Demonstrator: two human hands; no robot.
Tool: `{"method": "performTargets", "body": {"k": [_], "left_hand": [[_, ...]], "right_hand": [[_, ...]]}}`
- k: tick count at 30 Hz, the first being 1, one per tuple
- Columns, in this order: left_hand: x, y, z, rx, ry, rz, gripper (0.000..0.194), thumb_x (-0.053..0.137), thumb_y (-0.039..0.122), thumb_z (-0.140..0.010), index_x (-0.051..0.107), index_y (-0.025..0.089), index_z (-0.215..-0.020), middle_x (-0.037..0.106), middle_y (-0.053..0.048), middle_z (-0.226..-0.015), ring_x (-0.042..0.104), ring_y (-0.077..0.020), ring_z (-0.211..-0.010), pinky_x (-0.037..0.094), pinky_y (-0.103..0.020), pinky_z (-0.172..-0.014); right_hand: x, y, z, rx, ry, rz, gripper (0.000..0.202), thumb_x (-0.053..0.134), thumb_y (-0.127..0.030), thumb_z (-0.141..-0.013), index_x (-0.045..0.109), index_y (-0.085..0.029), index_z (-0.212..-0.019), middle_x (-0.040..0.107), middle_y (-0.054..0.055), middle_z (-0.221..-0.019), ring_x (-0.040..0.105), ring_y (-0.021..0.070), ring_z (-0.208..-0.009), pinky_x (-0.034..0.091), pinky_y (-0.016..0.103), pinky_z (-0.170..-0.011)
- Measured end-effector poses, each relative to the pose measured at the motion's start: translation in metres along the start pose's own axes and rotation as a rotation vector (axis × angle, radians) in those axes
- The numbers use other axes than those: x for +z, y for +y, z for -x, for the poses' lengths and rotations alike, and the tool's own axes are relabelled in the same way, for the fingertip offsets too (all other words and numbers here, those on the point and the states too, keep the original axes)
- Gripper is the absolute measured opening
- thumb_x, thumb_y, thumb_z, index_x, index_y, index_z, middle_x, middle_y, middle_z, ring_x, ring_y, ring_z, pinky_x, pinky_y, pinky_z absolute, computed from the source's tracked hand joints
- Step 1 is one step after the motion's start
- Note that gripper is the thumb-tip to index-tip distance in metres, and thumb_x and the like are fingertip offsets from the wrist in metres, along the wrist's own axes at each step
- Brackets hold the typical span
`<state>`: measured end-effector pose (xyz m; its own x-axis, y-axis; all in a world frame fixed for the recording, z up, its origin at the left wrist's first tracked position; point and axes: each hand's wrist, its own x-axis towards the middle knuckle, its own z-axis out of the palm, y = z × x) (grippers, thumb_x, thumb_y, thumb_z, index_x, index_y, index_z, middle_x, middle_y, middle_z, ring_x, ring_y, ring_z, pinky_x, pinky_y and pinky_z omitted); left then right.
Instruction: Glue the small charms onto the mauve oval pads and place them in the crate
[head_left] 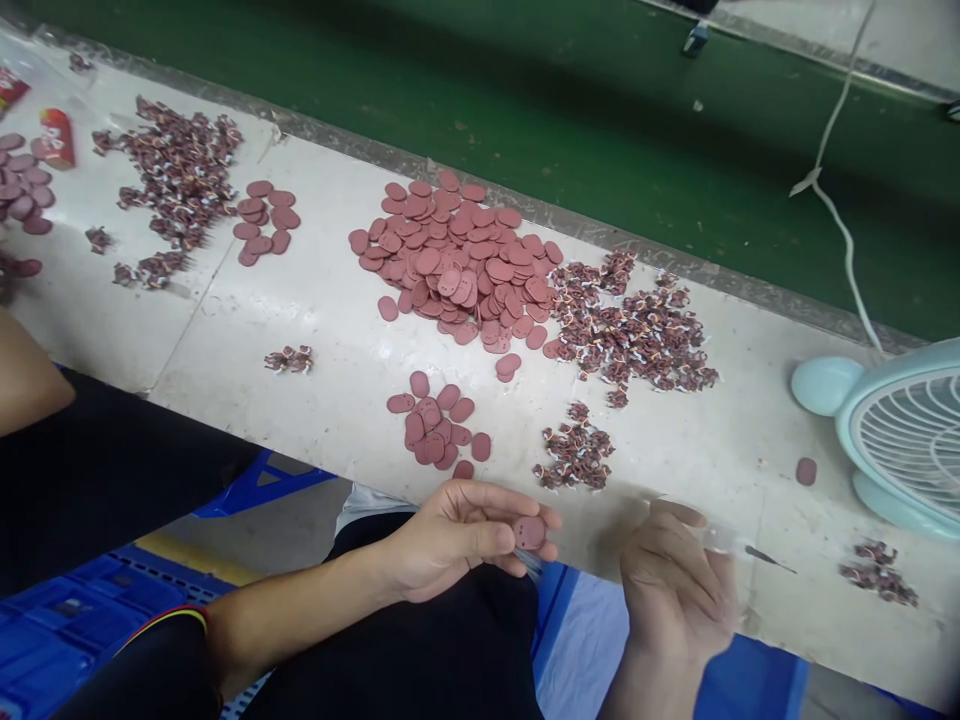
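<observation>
Between the thumb and fingers of my left hand (457, 540) is a reddish-brown oval disc (530, 533) with small holes, held over the table's front edge. My right hand (679, 580), a little blurred, is to its right with curled fingers, near a thin dark-tipped tool (769, 558); whether the fingers grip it is hard to make out. Just beyond my left hand lies a small group of oval discs (431, 435). Small brown figures (576, 452) form a cluster to the right of those discs.
A large pile of discs (457, 255) and a heap of figures (637, 330) lie farther back. At the right stands a pale blue fan (911, 430). Another person's arm (30, 375) is at the left, near more figures (180, 170). A green strip (525, 130) runs behind the table.
</observation>
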<state>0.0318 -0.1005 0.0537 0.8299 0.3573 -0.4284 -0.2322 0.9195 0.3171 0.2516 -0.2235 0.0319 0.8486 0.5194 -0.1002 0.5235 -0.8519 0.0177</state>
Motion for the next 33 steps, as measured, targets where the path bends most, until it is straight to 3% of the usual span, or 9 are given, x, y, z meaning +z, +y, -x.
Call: {"method": "performTargets", "body": {"k": [2, 6, 11, 16, 20, 22, 28, 30, 33], "left_hand": [[-0.001, 0.002, 0.001, 0.008, 0.019, 0.005, 0.025, 0.086, 0.023, -0.083, 0.083, 0.022, -0.108, 0.081, -0.012, -0.119, 0.081, -0.0234, -0.099, 0.063, -0.021, -0.074], [-0.005, 0.006, 0.005, 0.015, 0.063, -0.018, 0.023, 0.085, 0.022, -0.085, 0.083, 0.021, -0.108, 0.081, -0.012, -0.119, 0.081, -0.0225, -0.098, 0.063, -0.020, -0.074], [-0.006, 0.011, 0.007, 0.026, 0.081, -0.050, 0.023, 0.083, 0.023, -0.086, 0.083, 0.020, -0.109, 0.081, -0.012, -0.120, 0.080, -0.0222, -0.099, 0.062, -0.020, -0.073], [-0.002, 0.013, 0.009, 0.022, 0.108, -0.085, 0.023, 0.085, 0.023, -0.084, 0.083, 0.020, -0.107, 0.082, -0.012, -0.117, 0.081, -0.0213, -0.095, 0.062, -0.019, -0.071], [-0.002, 0.011, 0.009, 0.019, 0.121, -0.094, 0.023, 0.086, 0.023, -0.082, 0.083, 0.019, -0.105, 0.082, -0.013, -0.115, 0.081, -0.0215, -0.094, 0.061, -0.019, -0.070], [-0.001, 0.009, 0.007, 0.007, 0.134, -0.101, 0.023, 0.087, 0.023, -0.082, 0.083, 0.018, -0.104, 0.082, -0.013, -0.114, 0.080, -0.0219, -0.094, 0.061, -0.020, -0.070], [0.002, 0.008, 0.003, 0.004, 0.160, -0.123, 0.025, 0.089, 0.024, -0.079, 0.083, 0.018, -0.103, 0.082, -0.013, -0.114, 0.080, -0.0213, -0.093, 0.059, -0.020, -0.069], [0.002, 0.007, 0.003, 0.012, 0.156, -0.121, 0.025, 0.089, 0.024, -0.078, 0.083, 0.018, -0.102, 0.081, -0.013, -0.116, 0.080, -0.0218, -0.094, 0.059, -0.020, -0.069], [0.000, 0.005, 0.004, 0.034, 0.135, -0.114, 0.026, 0.090, 0.022, -0.077, 0.083, 0.020, -0.103, 0.080, -0.013, -0.121, 0.080, -0.0227, -0.098, 0.058, -0.020, -0.069]], "right_hand": [[-0.002, -0.010, 0.005, -0.164, -0.071, -0.110, 0.015, 0.069, -0.038, -0.093, 0.073, -0.028, -0.104, 0.064, 0.000, -0.067, 0.067, 0.0144, -0.053, 0.050, 0.023, -0.039], [-0.007, -0.022, 0.008, -0.212, -0.078, -0.258, 0.031, 0.064, -0.053, -0.093, 0.072, -0.026, -0.105, 0.069, 0.004, -0.076, 0.071, 0.0191, -0.068, 0.058, 0.031, -0.053], [-0.010, -0.027, 0.008, -0.212, -0.105, -0.457, 0.040, 0.059, -0.060, -0.094, 0.071, -0.023, -0.104, 0.071, 0.007, -0.085, 0.070, 0.0220, -0.079, 0.058, 0.036, -0.067], [-0.009, -0.026, 0.008, -0.178, -0.127, -0.565, 0.037, 0.058, -0.055, -0.095, 0.069, -0.021, -0.104, 0.072, 0.007, -0.095, 0.068, 0.0220, -0.085, 0.053, 0.038, -0.079], [-0.006, -0.021, 0.008, -0.103, -0.146, -0.636, 0.049, 0.060, -0.053, -0.095, 0.059, -0.018, -0.129, 0.073, 0.006, -0.100, 0.069, 0.0199, -0.082, 0.053, 0.035, -0.075], [-0.005, -0.019, 0.008, -0.077, -0.165, -0.662, 0.053, 0.060, -0.053, -0.095, 0.059, -0.017, -0.133, 0.074, 0.006, -0.100, 0.070, 0.0199, -0.081, 0.054, 0.034, -0.075], [-0.012, -0.018, 0.010, -0.094, -0.232, -0.670, 0.033, 0.064, -0.050, -0.091, 0.078, -0.022, -0.101, 0.075, 0.007, -0.095, 0.069, 0.0241, -0.084, 0.054, 0.040, -0.082], [-0.018, -0.017, 0.013, -0.085, -0.243, -0.677, 0.029, 0.067, -0.049, -0.087, 0.077, -0.023, -0.095, 0.075, 0.008, -0.097, 0.071, 0.0267, -0.087, 0.056, 0.040, -0.077], [-0.030, -0.015, 0.024, -0.016, -0.253, -0.733, 0.031, 0.073, -0.052, -0.084, 0.075, -0.022, -0.093, 0.077, 0.008, -0.091, 0.073, 0.0258, -0.075, 0.058, 0.035, -0.061]]}}
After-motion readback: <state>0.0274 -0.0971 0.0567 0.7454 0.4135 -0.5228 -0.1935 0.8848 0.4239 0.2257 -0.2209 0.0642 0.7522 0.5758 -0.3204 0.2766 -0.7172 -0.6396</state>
